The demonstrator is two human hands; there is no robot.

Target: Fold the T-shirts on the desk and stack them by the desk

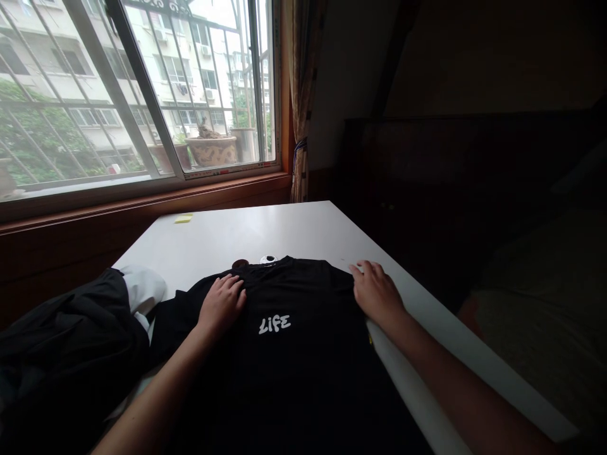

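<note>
A black T-shirt (303, 373) lies spread over the white table in front of me, its collar pointing away. White lettering (274, 324) shows on its upper part, upside down or mirrored from here. My left hand (222, 300) rests flat on the shirt near the left shoulder, fingers stretched out. At the opposite shoulder, my right hand (375, 287) touches the shirt's edge, its fingers loosely bent and apart. No sleeve spreads out on that right side, while the left sleeve (173, 316) extends outward. Just beyond the collar sit a round black-and-white item (269, 259) and a dark brown round one (240, 263).
Dark clothing (71, 341) and a white cloth (142, 291) are heaped at the left. A yellow paper piece (183, 218) lies at the far corner of the white table (284, 227). Behind it are a barred window (213, 95) and a curtain (303, 95).
</note>
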